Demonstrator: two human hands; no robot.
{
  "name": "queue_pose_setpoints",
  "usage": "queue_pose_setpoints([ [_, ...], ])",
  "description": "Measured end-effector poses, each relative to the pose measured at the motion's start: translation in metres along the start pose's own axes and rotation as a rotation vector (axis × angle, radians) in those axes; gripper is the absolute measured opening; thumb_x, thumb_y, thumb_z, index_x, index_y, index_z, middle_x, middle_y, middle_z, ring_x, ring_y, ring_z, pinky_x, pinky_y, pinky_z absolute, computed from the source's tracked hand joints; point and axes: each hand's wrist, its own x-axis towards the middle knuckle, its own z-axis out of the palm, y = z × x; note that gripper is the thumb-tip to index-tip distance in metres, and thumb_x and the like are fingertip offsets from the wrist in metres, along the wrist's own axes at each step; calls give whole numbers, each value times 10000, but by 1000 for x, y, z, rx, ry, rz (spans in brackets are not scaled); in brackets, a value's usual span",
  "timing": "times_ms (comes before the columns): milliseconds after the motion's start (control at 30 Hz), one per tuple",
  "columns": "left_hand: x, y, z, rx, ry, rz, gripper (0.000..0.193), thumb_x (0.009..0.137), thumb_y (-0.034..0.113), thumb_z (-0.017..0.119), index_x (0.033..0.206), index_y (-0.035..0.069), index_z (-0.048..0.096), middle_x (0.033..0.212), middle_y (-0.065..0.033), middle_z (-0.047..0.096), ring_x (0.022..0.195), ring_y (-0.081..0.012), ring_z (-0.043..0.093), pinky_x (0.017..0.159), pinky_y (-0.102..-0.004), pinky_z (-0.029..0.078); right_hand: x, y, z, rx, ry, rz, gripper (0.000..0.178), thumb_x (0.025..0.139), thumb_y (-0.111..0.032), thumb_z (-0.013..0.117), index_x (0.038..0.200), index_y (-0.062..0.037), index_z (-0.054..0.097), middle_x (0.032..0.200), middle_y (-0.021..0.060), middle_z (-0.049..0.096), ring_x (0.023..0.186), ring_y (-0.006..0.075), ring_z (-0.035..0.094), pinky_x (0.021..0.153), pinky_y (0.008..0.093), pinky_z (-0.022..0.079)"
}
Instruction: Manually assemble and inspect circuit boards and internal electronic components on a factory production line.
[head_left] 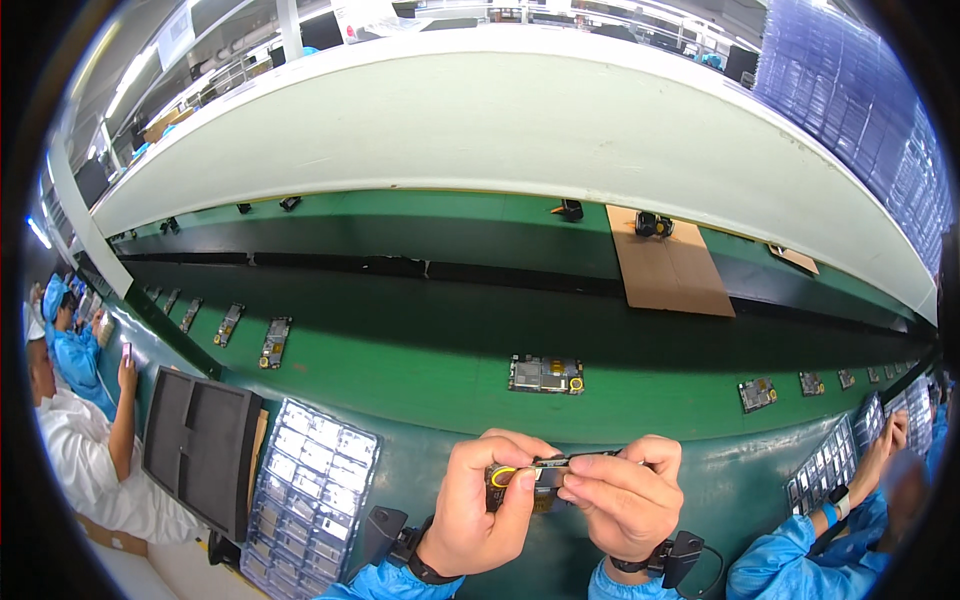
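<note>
Close to the bench's front edge, my left hand [482, 512] grips a small circuit board [495, 492] with a yellow ring at its left end. My left thumb presses on its near side. From the other side, my right hand [630, 497] pinches a thin dark and silver piece [551, 477] against the board, thumb and fingers together. I cannot make out whether that piece is joined to the board. Fingers cover much of both. Beyond my hands, a similar circuit board [546, 374] lies flat on the green belt, its yellow ring at the right.
More boards [275, 343] lie along the green belt [420, 345] on both sides. At left stand a black tray [200, 450] and a clear blister tray [310, 490] of small parts. Cardboard [672, 270] lies across the far side. Co-workers [85, 450] sit left and right [830, 540].
</note>
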Motion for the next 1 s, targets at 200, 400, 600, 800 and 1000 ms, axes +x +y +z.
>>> queue_pose_setpoints([
  [200, 2, -1, 0, 6, -5, 16, 229, 1006, -37, 506, 1158, 30, 346, 1077, -237, 643, 926, -191, 666, 828, -313, 572, -1, 1, 0, 12, 13, 16, 292, 642, -153, 903, 921, -157, 816, 1005, -43, 762, 828, 162, 530, 727, 305, 426],
  [400, 1, -3, 1, -13, 19, 31, 270, 1002, -39, 507, 1191, 31, 327, 1066, -244, 649, 923, -196, 669, 826, -313, 571, -1, 5, 3, 60, 27, -13, 287, 645, -150, 906, 920, -159, 822, 1000, -56, 762, 835, 161, 514, 752, 325, 448],
  [600, 1, -1, 2, -6, 33, 17, 272, 1000, -39, 513, 1190, 25, 329, 1064, -248, 648, 924, -201, 670, 834, -317, 570, -3, 7, 1, 83, -3, 3, 283, 650, -170, 900, 923, -170, 826, 1017, -63, 759, 857, 156, 520, 870, 360, 502],
  [800, 2, -5, 2, 30, 22, 57, 265, 1000, -33, 520, 1177, 22, 330, 1063, -251, 647, 929, -208, 671, 835, -325, 572, -1, 5, 2, 79, -10, 43, 272, 669, -176, 897, 929, -154, 819, 1012, -56, 757, 884, 164, 536, 868, 376, 517],
  [1000, 0, -4, 1, 81, -35, 69, 250, 1000, -23, 534, 1140, 32, 334, 1058, -271, 646, 929, -234, 682, 842, -343, 578, -4, 1, 7, 63, 182, 162, 365, 659, -175, 928, 994, -125, 791, 1099, 94, 711, 994, 216, 574, 852, 370, 527],
])
